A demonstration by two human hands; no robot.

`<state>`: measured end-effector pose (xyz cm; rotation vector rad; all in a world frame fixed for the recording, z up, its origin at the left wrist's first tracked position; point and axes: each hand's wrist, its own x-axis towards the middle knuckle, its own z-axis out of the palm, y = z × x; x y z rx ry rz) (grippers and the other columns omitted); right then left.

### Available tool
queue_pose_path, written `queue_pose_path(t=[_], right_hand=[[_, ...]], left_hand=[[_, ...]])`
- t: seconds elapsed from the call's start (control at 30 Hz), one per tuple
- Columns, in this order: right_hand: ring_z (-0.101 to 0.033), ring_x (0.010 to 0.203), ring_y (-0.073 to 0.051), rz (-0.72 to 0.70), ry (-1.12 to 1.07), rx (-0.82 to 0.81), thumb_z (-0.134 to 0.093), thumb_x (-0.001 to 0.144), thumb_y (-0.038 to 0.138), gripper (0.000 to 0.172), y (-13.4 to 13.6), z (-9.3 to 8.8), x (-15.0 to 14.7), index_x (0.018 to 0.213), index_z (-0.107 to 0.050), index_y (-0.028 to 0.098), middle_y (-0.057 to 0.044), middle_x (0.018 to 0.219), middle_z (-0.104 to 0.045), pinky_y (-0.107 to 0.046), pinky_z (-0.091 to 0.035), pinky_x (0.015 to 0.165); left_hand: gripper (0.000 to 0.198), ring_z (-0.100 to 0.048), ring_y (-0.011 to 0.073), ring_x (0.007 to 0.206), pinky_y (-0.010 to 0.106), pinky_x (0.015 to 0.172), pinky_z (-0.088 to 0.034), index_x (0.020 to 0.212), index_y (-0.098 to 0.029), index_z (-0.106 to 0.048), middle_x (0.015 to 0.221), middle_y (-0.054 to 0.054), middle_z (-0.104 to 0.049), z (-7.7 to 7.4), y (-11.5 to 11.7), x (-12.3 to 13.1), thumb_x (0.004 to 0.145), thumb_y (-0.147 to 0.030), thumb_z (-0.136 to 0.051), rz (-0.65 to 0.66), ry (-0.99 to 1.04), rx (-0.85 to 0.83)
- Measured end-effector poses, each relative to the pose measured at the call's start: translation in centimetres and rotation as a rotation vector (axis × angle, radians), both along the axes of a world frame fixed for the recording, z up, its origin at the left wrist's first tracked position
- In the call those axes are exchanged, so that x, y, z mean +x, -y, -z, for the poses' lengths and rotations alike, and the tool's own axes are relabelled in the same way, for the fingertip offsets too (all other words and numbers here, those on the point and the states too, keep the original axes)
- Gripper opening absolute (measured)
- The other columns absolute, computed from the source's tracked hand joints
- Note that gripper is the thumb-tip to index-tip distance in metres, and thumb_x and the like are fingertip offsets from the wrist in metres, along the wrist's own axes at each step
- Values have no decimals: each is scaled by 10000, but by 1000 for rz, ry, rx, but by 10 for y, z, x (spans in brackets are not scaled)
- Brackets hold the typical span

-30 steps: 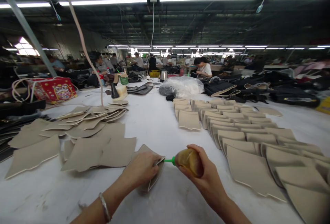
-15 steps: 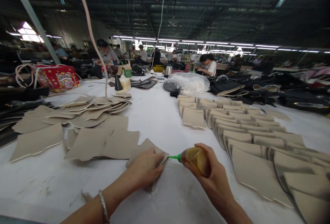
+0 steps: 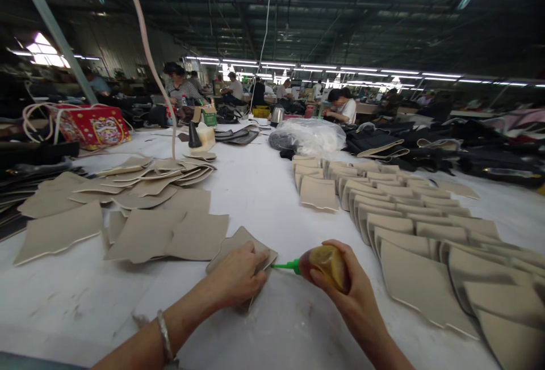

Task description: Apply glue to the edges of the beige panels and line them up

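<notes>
My left hand point(image 3: 240, 273) presses on a beige panel point(image 3: 242, 238) lying on the white table, its fingers bent over the panel's right part. A squeeze bottle of amber liquid point(image 3: 326, 267) lies sideways in my right hand point(image 3: 351, 279), with the fingers wrapped round it. Its thin green nozzle point(image 3: 292, 266) points left and meets the panel's right edge, just beside my left fingertips. More beige panels point(image 3: 200, 238) lie in a loose pile to the left of my left hand. What is under my left palm is hidden.
Rows of overlapping beige panels point(image 3: 417, 279) cover the table's right side. Farther back are a clear plastic bag point(image 3: 315, 136), a pale container with a black cone point(image 3: 206, 137), a red patterned bag point(image 3: 96, 126) and dark material. A hose hangs at left; several people sit beyond.
The green nozzle has shifted slightly left and down along the panel's edge, as the bottle in my right hand tilted a little. My left hand stays on the panel.
</notes>
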<state>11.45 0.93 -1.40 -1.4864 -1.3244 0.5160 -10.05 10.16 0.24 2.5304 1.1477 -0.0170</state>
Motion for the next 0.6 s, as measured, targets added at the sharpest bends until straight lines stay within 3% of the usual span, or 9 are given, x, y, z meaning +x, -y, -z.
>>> queue_pose_path(t=[0.2, 0.37, 0.53, 0.6], right_hand=[[-579, 844, -225, 38, 1, 36, -675, 777, 420, 442, 1, 4, 4, 1131, -473, 249, -17, 973, -585, -326, -453, 761], [-578, 820, -215, -78, -62, -26, -661, 786, 424, 428, 6, 6, 2, 1127, -469, 249, -11, 959, -574, -308, -461, 737], [-568, 848, -228, -4, -107, -3, -682, 762, 424, 449, 8, 7, -1, 1116, -473, 246, -16, 958, -572, -311, -455, 763], [-574, 844, -231, -76, -114, -38, -684, 756, 421, 455, 10, 8, -3, 1124, -479, 248, -18, 973, -580, -309, -459, 746]], left_hand=[[456, -606, 232, 901, 333, 797, -445, 1252, -327, -512, 981, 54, -558, 1, 0, -2, 812, -263, -406, -8, 11, -20], [458, -608, 221, 896, 323, 804, -445, 1272, -353, -497, 983, 43, -559, 2, -1, -4, 832, -279, -395, -4, 26, -39], [467, -594, 212, 952, 305, 852, -432, 1312, -340, -471, 1050, 46, -556, 3, -3, -6, 853, -307, -394, -17, 17, -65], [474, -590, 212, 965, 303, 863, -429, 1329, -338, -455, 1064, 45, -554, 3, -3, -7, 860, -320, -391, -18, 13, -80]])
